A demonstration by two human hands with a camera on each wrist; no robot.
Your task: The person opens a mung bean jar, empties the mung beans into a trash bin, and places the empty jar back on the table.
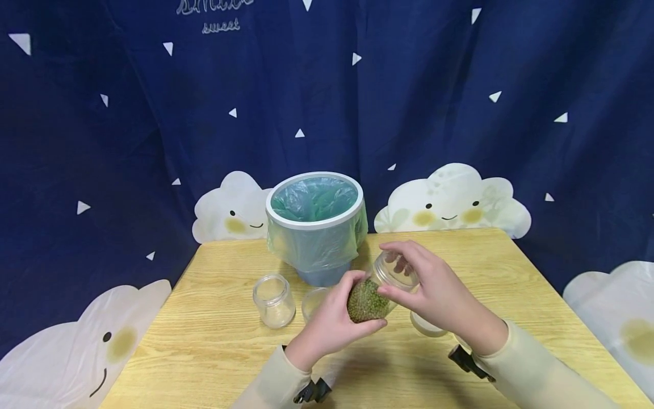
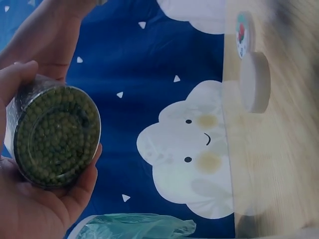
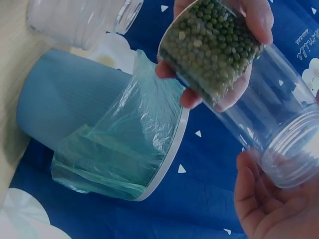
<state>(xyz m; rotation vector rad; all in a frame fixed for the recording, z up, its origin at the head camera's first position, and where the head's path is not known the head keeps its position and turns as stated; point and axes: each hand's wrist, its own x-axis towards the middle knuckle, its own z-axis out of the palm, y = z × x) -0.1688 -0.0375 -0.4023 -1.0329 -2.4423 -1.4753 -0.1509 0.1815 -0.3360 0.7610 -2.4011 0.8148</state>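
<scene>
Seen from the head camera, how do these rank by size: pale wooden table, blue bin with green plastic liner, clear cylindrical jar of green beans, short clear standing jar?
Largest to smallest:
Pale wooden table
Blue bin
Jar of green beans, partly covered, so its full outline is unsure
Short clear jar

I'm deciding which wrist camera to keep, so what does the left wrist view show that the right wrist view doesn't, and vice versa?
Only the left wrist view shows the white lid on the table and, next to it, a round piece with a coloured print.

Only the right wrist view shows the held jar's threaded mouth, the bin's blue body and other clear glassware.

Both share the jar of green beans, parts of the left hand and right hand, the green liner and the blue curtain.
</scene>
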